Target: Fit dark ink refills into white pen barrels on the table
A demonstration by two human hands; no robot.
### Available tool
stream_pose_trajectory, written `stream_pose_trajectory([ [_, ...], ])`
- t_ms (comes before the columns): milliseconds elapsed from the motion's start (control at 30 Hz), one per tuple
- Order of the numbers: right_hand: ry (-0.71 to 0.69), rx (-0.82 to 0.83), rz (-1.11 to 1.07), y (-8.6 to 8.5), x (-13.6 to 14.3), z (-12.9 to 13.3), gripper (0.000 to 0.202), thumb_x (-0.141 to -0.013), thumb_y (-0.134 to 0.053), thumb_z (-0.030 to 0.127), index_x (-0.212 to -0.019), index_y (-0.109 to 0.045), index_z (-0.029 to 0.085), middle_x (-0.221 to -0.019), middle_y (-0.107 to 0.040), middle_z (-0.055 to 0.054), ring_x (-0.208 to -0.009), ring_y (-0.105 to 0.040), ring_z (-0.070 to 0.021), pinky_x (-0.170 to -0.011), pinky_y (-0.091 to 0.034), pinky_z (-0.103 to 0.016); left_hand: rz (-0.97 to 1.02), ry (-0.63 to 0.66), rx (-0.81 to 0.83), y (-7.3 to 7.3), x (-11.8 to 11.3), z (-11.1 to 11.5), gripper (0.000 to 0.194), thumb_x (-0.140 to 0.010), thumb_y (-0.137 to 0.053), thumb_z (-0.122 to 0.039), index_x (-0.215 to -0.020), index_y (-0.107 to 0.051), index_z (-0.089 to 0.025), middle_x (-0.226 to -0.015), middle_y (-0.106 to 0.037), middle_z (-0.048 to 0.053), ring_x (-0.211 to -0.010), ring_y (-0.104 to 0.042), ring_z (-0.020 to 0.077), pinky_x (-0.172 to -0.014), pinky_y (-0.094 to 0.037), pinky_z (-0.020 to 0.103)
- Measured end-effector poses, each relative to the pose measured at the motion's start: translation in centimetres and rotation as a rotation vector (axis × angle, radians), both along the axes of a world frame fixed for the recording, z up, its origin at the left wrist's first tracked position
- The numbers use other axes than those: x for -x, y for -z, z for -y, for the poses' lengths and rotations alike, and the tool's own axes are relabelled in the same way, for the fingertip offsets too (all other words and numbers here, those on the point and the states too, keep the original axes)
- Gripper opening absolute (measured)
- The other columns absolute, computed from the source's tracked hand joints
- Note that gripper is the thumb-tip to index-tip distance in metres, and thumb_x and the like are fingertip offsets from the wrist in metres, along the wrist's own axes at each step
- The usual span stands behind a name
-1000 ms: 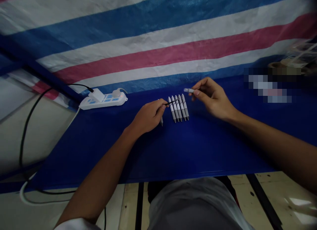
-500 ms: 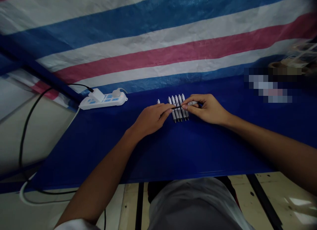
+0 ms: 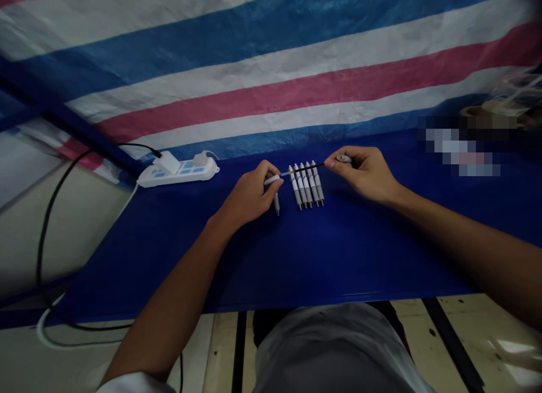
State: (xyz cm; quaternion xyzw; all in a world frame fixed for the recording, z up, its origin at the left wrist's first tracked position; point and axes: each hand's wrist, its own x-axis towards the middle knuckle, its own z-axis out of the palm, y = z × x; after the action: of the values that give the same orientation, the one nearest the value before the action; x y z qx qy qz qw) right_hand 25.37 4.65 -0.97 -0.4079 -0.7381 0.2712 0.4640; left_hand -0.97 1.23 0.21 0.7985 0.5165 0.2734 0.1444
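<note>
Several white-and-grey pens (image 3: 305, 187) lie side by side in a row on the blue table. My left hand (image 3: 253, 192) is closed on a light pen barrel piece (image 3: 272, 180), just left of the row. Another pen (image 3: 276, 204) lies partly hidden beneath that hand. My right hand (image 3: 364, 170) pinches the dark end of a thin pen refill (image 3: 311, 167), which stretches above the row with its clear end at the left fingers. A second white pen piece (image 3: 344, 158) sticks out of the right hand's grip; the rest of it is hidden.
A white power strip (image 3: 180, 171) with plugs and a black cable (image 3: 48, 206) sits at the table's back left. Behind the blue table (image 3: 339, 257) hangs a striped sheet (image 3: 262, 94). Blurred items (image 3: 461, 150) stand at the back right.
My hands have moved apart, the right one to the right and slightly up. The refill now shows between them, and the barrel piece in my left hand has come into view.
</note>
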Motion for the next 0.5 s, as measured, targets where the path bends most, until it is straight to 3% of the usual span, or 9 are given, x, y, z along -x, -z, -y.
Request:
stream_pose_trajectory([
  [500,0.021,0.009,-0.014,-0.35,0.08,0.19,0.031,-0.086,-0.072,0.047,-0.071,-0.071,0.02,-0.063,-0.054,0.001,-0.06,-0.046,-0.0137,-0.055,-0.034,-0.029,-0.012,0.023,-0.045,-0.1,0.01,0.13,0.015,-0.1,-0.054,-0.032,-0.105,-0.061,-0.02,-0.088,-0.071,0.002,-0.079,-0.065,0.0181,-0.076,-0.05,0.032],
])
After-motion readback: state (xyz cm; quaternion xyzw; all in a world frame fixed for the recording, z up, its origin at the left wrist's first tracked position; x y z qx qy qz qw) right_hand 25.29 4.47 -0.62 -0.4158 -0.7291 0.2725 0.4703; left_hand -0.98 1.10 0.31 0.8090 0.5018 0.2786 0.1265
